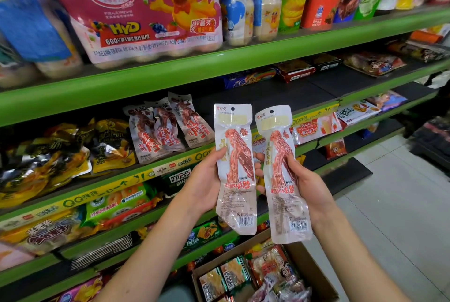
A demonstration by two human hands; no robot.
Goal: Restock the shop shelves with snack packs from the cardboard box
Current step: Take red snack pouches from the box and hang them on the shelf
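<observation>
My left hand (204, 181) grips a long white snack pack (235, 167) with red meat printed on it, held upright. My right hand (308, 186) grips a second identical snack pack (283, 172) right beside the first. Both packs hang in front of the second shelf (102, 180), just right of three matching packs (168, 126) leaning there. The open cardboard box (314, 275) stands below my hands, filled with several mixed snack packs.
Green shelves run from left to far right. The top shelf (219, 60) holds a pink drink multipack (146, 16), bottles and crisp tubes. Yellow-black pouches (60, 155) crowd the left of the second shelf. A dark bare stretch (280, 94) lies behind my packs. Grey floor tiles (401, 204) at right.
</observation>
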